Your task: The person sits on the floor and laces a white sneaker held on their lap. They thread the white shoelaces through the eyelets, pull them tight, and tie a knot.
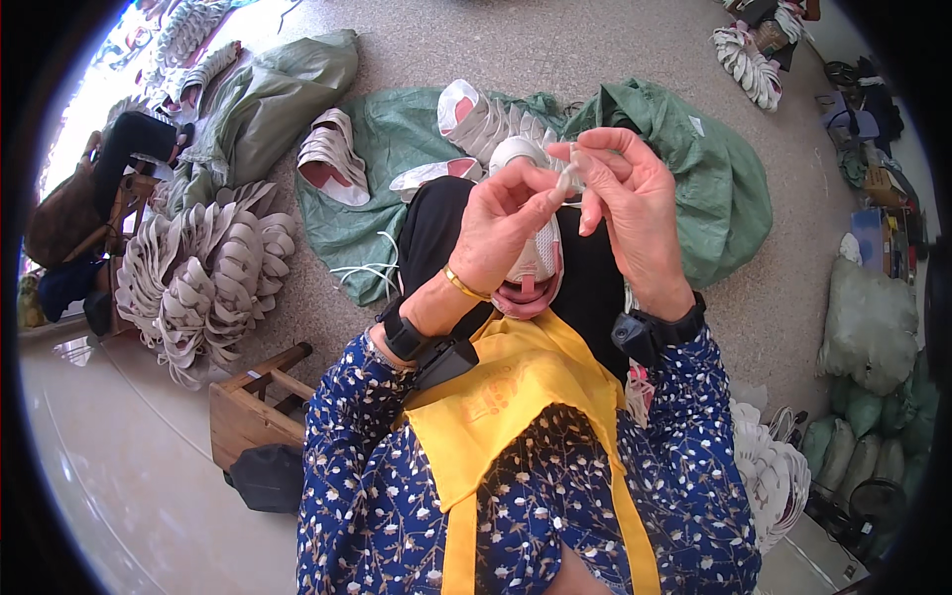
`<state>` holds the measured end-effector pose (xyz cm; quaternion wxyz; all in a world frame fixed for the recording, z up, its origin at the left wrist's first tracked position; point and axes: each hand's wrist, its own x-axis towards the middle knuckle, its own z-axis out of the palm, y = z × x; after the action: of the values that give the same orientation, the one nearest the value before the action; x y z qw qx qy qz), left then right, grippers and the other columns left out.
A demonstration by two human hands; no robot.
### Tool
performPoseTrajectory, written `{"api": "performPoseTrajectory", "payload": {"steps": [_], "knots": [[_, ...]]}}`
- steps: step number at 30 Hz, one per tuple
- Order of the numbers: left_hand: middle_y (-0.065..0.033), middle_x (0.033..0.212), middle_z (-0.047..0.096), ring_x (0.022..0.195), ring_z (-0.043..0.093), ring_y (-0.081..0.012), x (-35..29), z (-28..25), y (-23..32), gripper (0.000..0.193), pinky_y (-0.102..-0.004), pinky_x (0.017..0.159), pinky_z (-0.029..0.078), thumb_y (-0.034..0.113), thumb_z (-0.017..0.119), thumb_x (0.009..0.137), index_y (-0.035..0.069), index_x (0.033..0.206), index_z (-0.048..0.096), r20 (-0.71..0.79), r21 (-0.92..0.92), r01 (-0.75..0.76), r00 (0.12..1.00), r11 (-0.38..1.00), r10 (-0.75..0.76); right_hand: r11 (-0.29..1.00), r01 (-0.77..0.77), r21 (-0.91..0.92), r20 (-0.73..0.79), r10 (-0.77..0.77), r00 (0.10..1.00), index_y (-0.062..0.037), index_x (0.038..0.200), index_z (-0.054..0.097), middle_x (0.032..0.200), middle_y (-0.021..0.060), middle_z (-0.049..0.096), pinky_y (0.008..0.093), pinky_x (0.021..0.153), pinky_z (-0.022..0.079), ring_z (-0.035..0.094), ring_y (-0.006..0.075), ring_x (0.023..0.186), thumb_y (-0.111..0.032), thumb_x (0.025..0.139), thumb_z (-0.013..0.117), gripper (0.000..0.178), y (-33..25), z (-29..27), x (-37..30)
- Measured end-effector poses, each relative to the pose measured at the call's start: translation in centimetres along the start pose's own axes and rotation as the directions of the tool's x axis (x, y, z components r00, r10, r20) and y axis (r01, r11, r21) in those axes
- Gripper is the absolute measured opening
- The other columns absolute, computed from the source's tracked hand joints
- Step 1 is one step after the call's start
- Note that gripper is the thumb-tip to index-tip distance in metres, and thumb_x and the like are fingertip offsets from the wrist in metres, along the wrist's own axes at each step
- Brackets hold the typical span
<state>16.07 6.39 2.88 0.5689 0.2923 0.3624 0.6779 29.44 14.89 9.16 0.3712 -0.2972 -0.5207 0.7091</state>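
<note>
A white shoe (541, 254) with a pink heel and lining lies on my dark-clothed lap, its heel toward me. Above it, my left hand (502, 220) pinches a thin white shoelace (566, 182) between thumb and fingertips. My right hand (631, 194) meets it there, thumb and forefinger closed on the same lace, the other fingers loosely bent. Fingers hide most of the lace and part of the shoe. Past my hands, white shoe uppers (476, 119) with pink insides lie in a row, and one more upper (436, 177) rests beside my knee.
Green woven sacks (684, 169) spread over the speckled floor, with a stack of uppers (334, 159) and loose white laces (369, 268) on the left one. Large bundles of pale shoe parts (203, 273) and a wooden stool (253, 416) stand at left. Stuffed bags (868, 322) line the right.
</note>
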Motion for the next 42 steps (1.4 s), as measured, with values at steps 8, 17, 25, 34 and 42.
{"api": "performPoseTrajectory", "payload": {"steps": [8, 17, 25, 34, 42], "knots": [[0.0042, 0.077, 0.059, 0.064, 0.048, -0.0013, 0.3, -0.6, -0.3, 0.013, -0.0172, 0.058, 0.037, 0.016, 0.071, 0.098, 0.004, 0.100, 0.067, -0.058, -0.035, 0.081, 0.995, 0.996, -0.083, 0.987, -0.067, -0.144, -0.035, 0.063, 0.997, 0.0067, 0.118, 0.066, 0.084, 0.0055, 0.071, 0.0192, 0.047, 0.047, 0.056, 0.0039, 0.052, -0.013, 0.097, 0.072, 0.030, 0.9, -0.8, -0.7], [0.0045, 0.079, 0.060, 0.067, 0.049, -0.0007, 0.2, -0.3, -0.3, 0.016, -0.0179, 0.059, 0.038, 0.019, 0.071, 0.099, 0.004, 0.097, 0.065, -0.068, 0.065, 0.080, 0.995, 0.995, -0.076, 0.962, -0.114, -0.249, -0.052, 0.104, 0.993, 0.0048, 0.109, 0.071, 0.069, -0.0001, 0.066, 0.0174, 0.048, 0.044, 0.056, 0.0020, 0.055, -0.018, 0.093, 0.077, 0.028, 1.9, -1.1, -0.9], [-0.0027, 0.097, 0.068, 0.083, 0.063, -0.0153, 0.4, -2.8, -0.3, 0.028, -0.0271, 0.073, 0.052, 0.014, 0.079, 0.087, 0.003, 0.108, 0.064, 0.083, 0.796, -0.216, 0.965, 0.566, 0.250, 0.979, -0.017, -0.205, -0.006, 0.016, 1.000, 0.0001, 0.099, 0.066, 0.080, 0.0016, 0.071, 0.0165, 0.047, 0.042, 0.055, 0.0012, 0.057, -0.019, 0.099, 0.070, 0.019, 2.4, -1.4, -0.7], [-0.0093, 0.108, 0.062, 0.105, 0.055, -0.0337, 2.1, -6.5, -2.7, 0.049, -0.0448, 0.093, 0.045, 0.021, 0.083, 0.071, 0.007, 0.110, 0.057, 0.388, 0.859, -0.451, 0.883, 0.242, 0.264, 0.886, 0.125, -0.447, 0.155, -0.061, 0.986, -0.0033, 0.096, 0.057, 0.079, 0.0000, 0.068, 0.0196, 0.053, 0.046, 0.057, 0.0033, 0.060, -0.016, 0.104, 0.061, 0.015, 1.7, -0.1, -1.1], [-0.0078, 0.113, 0.061, 0.111, 0.056, -0.0316, 2.7, -6.7, -3.5, 0.054, -0.0445, 0.093, 0.042, 0.029, 0.082, 0.074, 0.010, 0.118, 0.058, 0.335, 0.922, -0.361, 0.925, 0.137, 0.181, 0.840, 0.425, -0.339, 0.250, -0.355, 0.901, -0.0026, 0.099, 0.062, 0.079, 0.0020, 0.063, 0.0199, 0.049, 0.044, 0.051, 0.0030, 0.056, -0.014, 0.104, 0.058, 0.013, -9.6, 2.7, -1.7]]}}
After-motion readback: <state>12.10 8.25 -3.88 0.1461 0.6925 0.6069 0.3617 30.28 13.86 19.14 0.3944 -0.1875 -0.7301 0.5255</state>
